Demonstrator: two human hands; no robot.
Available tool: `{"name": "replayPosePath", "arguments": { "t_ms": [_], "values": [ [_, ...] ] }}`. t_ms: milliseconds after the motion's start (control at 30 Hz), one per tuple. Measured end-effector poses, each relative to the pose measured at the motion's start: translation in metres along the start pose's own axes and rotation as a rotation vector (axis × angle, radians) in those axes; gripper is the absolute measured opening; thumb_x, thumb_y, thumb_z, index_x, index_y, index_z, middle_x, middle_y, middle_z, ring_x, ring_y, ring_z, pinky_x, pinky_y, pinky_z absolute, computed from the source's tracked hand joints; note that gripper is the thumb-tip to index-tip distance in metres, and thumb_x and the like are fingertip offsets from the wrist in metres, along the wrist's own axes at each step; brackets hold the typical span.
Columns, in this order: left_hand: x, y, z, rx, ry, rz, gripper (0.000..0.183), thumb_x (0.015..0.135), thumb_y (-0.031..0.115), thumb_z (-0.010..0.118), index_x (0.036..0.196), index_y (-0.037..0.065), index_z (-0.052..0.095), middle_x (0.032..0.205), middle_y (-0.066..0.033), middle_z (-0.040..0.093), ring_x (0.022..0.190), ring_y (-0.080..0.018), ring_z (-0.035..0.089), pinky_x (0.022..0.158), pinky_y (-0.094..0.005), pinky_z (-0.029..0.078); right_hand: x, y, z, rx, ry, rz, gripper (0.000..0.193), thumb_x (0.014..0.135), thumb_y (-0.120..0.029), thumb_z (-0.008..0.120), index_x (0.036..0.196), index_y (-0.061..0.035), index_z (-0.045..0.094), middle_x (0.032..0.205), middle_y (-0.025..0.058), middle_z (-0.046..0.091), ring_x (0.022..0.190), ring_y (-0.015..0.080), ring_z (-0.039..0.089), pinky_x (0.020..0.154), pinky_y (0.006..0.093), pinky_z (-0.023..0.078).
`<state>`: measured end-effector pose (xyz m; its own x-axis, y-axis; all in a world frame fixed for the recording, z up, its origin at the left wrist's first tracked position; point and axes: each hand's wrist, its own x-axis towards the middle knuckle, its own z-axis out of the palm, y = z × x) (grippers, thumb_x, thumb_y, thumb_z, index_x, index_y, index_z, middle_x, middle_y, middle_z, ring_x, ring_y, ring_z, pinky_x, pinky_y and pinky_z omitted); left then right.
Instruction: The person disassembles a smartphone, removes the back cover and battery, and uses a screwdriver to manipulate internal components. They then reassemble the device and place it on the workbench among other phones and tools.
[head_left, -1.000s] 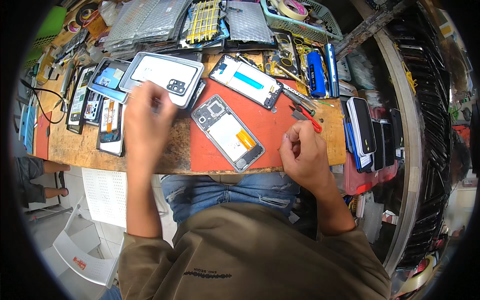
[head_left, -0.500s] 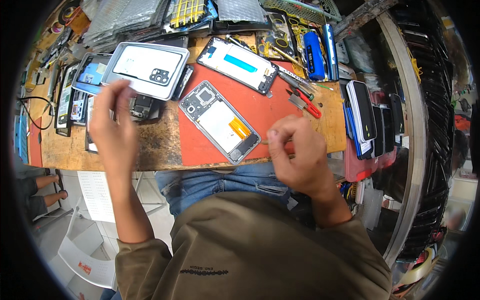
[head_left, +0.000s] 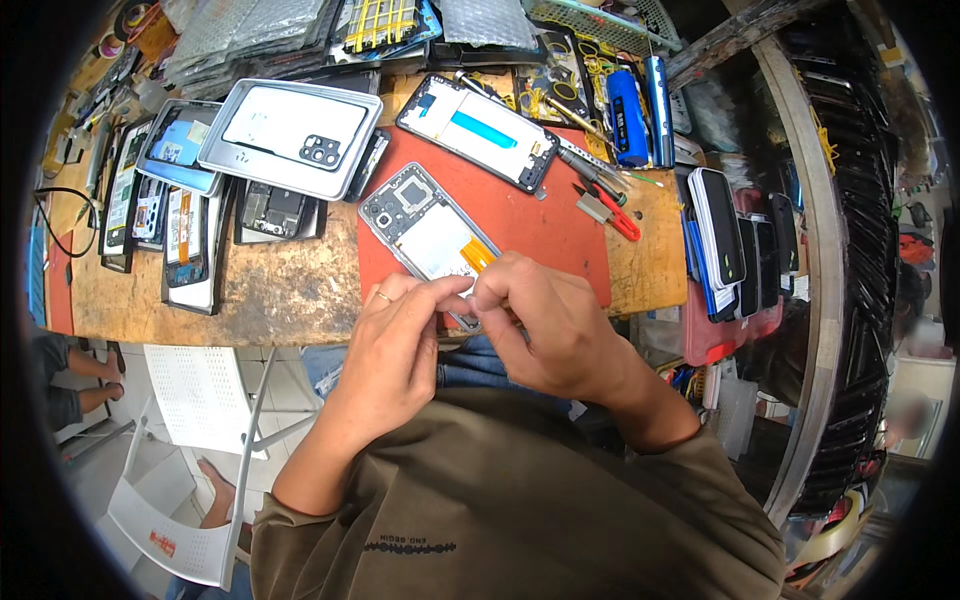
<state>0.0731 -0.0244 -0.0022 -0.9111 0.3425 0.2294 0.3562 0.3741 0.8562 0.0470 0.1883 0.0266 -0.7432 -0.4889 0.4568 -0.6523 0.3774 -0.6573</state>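
Observation:
An opened smartphone (head_left: 420,235), with its white battery area and an orange ribbon cable (head_left: 475,252) showing, lies slantwise on a red mat (head_left: 580,245). Over its lower end my left hand (head_left: 390,345) and my right hand (head_left: 550,320) come together, fingertips nearly touching. Each hand is closed in a pinch; whatever sits between the fingers is too small or hidden to name. My fingers cover the phone's lower part. Farther back on the mat rests a second phone frame (head_left: 480,130) with a blue strip.
Red-handled cutters (head_left: 615,212) and a screwdriver (head_left: 590,170) lie to the right, near a blue cylindrical tool (head_left: 628,118). Phone parts and a white tray holding a phone back cover (head_left: 290,130) are stacked left. Several phones (head_left: 715,225) stand at the far right.
My left hand has come from beside the tray at the left down to the phone's lower end. My right hand has moved left to meet it.

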Motion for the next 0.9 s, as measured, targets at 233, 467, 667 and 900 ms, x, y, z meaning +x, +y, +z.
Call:
{"name": "replayPosePath", "arguments": {
  "t_ms": [233,467,667,900],
  "values": [
    [-0.002,-0.005,0.0,0.02,0.007,0.027,0.047,0.091,-0.014,0.059,0.135,0.002,0.067,0.108,-0.0118,0.075,0.098,-0.0335,0.065,0.09,-0.0434,0.05,0.006,-0.005,-0.001,-0.038,-0.041,0.001,0.023,0.093,0.007,0.071,0.11,0.001,0.058,0.094,0.0149,0.066,0.082,0.0365,0.072,0.07,0.0447,0.059],
    [-0.003,-0.006,-0.002,-0.04,0.002,-0.013,0.044,0.094,-0.013,0.058,0.134,0.001,0.067,0.106,-0.0133,0.075,0.097,-0.0347,0.066,0.09,-0.0449,0.051,0.012,-0.007,-0.002,-0.08,-0.073,-0.022,0.025,0.092,0.005,0.073,0.113,0.0005,0.06,0.093,0.014,0.066,0.082,0.0344,0.073,0.07,0.0429,0.059],
    [-0.002,-0.003,-0.007,-0.005,-0.038,-0.046,0.048,0.093,-0.013,0.059,0.139,0.0,0.065,0.108,-0.0153,0.075,0.097,-0.0354,0.066,0.09,-0.0451,0.051,0.012,-0.01,-0.004,-0.192,-0.111,-0.048,0.027,0.089,-0.004,0.073,0.112,-0.0011,0.06,0.094,0.0133,0.062,0.08,0.0311,0.069,0.068,0.0424,0.056],
    [0.004,0.005,0.0,-0.179,-0.038,-0.088,0.073,0.085,-0.01,0.07,0.155,0.007,0.055,0.115,-0.0175,0.068,0.105,-0.0371,0.064,0.096,-0.0469,0.051,0.014,-0.017,-0.002,-0.138,-0.23,-0.164,0.027,0.082,-0.008,0.069,0.106,-0.0039,0.058,0.099,0.0119,0.057,0.095,0.0338,0.058,0.089,0.048,0.047]
  ]
}}
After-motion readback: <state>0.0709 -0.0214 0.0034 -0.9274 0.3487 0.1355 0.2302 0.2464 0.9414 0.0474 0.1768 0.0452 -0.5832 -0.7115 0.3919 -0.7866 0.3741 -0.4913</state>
